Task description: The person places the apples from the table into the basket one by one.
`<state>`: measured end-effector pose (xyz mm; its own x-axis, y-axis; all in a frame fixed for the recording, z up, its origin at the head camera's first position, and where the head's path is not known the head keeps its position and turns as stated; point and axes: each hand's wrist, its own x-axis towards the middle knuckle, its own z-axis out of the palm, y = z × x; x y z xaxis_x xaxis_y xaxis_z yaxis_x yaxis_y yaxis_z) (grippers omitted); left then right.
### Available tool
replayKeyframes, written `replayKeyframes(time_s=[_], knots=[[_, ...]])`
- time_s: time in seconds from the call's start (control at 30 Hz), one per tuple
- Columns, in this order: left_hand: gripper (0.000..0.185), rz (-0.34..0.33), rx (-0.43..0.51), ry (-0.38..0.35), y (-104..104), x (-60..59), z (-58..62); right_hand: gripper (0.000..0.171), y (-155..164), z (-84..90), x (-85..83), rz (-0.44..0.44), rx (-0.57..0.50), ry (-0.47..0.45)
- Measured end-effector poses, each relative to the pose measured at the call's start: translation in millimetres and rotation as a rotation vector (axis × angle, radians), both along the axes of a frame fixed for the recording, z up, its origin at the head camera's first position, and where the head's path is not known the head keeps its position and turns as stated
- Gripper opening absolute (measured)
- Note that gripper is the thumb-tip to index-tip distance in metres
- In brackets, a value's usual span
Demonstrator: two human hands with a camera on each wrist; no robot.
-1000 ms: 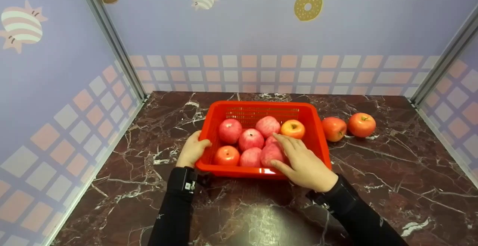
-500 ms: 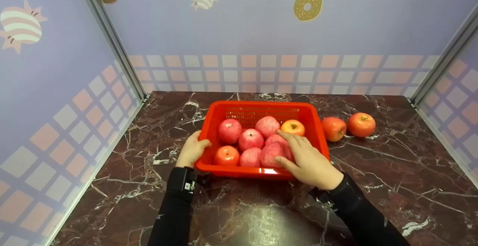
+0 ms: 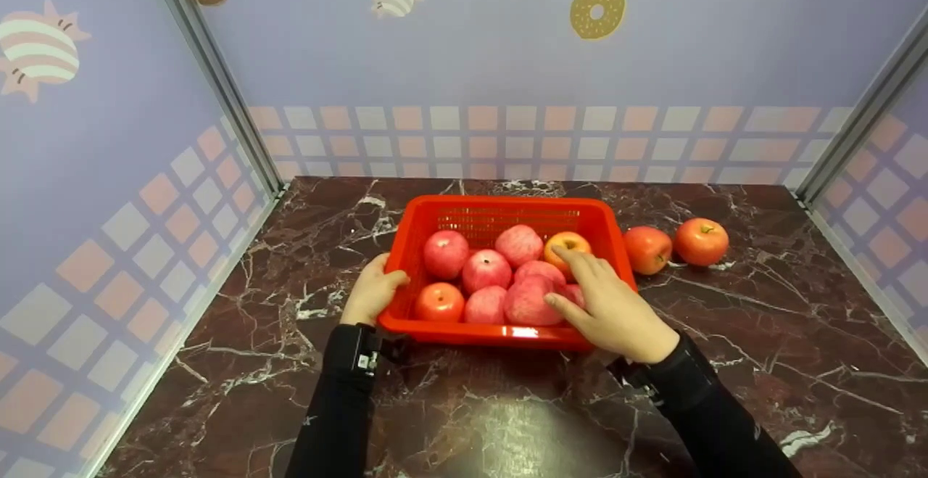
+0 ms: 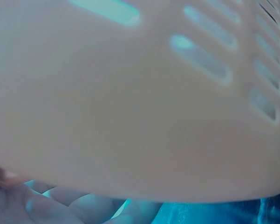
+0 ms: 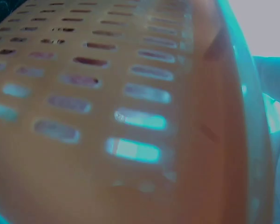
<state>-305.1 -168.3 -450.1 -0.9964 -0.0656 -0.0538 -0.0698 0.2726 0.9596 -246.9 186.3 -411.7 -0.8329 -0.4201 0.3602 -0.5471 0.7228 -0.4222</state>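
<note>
A red plastic basket (image 3: 500, 334) with slotted walls holds several apples, most of them pinkish red. My left hand (image 3: 372, 293) grips its left rim, thumb over the edge and fingers outside; the left wrist view is filled by the slotted basket wall (image 4: 130, 116). Above the basket's front right part is my right hand (image 3: 620, 312), fingers spread and relaxed. Its fingertips overlap a yellow-red apple (image 3: 569, 239), and its thumb lies beside a pink apple (image 3: 528, 300). At the front right, another apple is mostly hidden under this hand. The right wrist view shows slotted wall and rim.
Two red-yellow apples, one (image 3: 647, 251) close against the basket's right side and one (image 3: 701, 241) further right, lie on the dark marbled table (image 3: 464, 405). Patterned panels (image 3: 464, 64) enclose the back and both sides.
My right hand has drifted right, away from the pink apples at the front, uncovering more of them. The left hand stays on the rim, and the basket has hardly moved.
</note>
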Motion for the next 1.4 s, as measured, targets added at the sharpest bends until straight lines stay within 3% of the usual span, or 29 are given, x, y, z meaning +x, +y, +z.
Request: replayKeyframes(time_s=[0.63,1.03,1.4], knots=[[0.040,0.000,0.001,0.004,0.9,-0.3,-1.4,0.069,21.3,10.0,-7.9,-0.038,-0.052,-0.009],[0.040,-0.004,0.027,-0.007,0.7,0.2,0.8,0.064,54.2,18.1,-24.4,-0.140,-0.190,-0.038],[0.041,-0.015,0.025,-0.011,0.5,0.4,0.0,0.063,84.9,9.4,-42.8,-0.231,-0.263,-0.044]])
